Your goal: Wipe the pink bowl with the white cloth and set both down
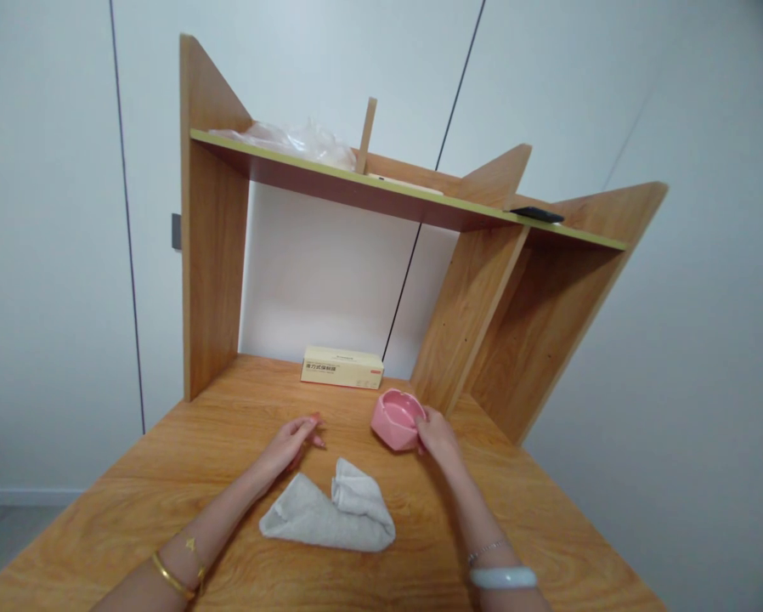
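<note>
On the right, my right hand [436, 435] grips the rim of a pink faceted ashtray [395, 425], thumb against the inner side and fingers outside. The ashtray is tilted a little, its hollow facing up; I cannot tell if its base touches the desk. To its left, my left hand [296, 440] hovers low over the desk with fingers bent and apart, holding nothing I can make out. Reddish tips show at its fingers. Nearer to me, between my forearms, lies a folded light-grey cloth [330, 514], one end curled up. Neither hand touches it.
A cream cardboard box [341, 369] stands at the desk's back. The wooden shelf unit [216, 263] rises around it, with an upright divider [474, 314] close behind my right hand. Clear plastic bag [298, 143] and a dark flat object [537, 214] lie on the upper shelf.
</note>
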A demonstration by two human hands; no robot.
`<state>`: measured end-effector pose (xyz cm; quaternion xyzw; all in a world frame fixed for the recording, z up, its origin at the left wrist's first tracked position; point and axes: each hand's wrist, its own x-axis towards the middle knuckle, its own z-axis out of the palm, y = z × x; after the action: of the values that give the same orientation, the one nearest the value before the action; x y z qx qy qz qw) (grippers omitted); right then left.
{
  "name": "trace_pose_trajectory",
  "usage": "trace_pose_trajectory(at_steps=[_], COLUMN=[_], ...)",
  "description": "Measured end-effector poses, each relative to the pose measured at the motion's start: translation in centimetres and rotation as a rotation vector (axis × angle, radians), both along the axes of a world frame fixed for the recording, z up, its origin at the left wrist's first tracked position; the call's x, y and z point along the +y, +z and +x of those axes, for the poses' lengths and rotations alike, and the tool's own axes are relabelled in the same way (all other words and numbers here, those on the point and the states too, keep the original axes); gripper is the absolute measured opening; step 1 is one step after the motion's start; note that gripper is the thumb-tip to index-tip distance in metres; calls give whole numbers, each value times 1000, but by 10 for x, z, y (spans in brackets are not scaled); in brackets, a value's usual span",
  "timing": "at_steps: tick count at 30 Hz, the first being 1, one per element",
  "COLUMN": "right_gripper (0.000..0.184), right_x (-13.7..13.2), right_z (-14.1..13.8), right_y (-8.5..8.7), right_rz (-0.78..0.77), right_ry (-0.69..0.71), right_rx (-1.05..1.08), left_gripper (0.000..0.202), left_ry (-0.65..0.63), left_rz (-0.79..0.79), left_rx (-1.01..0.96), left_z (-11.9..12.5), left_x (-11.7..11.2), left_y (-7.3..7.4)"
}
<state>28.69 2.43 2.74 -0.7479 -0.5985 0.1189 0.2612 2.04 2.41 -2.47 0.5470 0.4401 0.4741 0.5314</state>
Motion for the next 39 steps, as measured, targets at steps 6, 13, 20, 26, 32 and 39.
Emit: trace_pose_trajectory(at_steps=[6,13,20,26,32,39], right_gripper=[33,33,41,24,9,8], right_x=[-6,-3,-35,-88,-95,-83], right_z=[39,37,-9,-91,-103,-58], right_y=[-9,-15,24,24,-5,-4], right_rz=[-69,-118,0,22,24,230], right_ry=[-94,-120,-226,460,456,266], right_rx=[35,6,-263,-229,-294,309], left_gripper=[42,43,39,32,29,32], left_ry=[6,-9,-81,-256,-335,-517], left_rz=[1,17,6,51,104,137], left_rx=[21,16,59,56,78,256], left_z=[0,0,-2,-8,-9,-16], left_x=[-1,-3,-6,-9,-13,-23], left_y=[0,4,7,9,15,32])
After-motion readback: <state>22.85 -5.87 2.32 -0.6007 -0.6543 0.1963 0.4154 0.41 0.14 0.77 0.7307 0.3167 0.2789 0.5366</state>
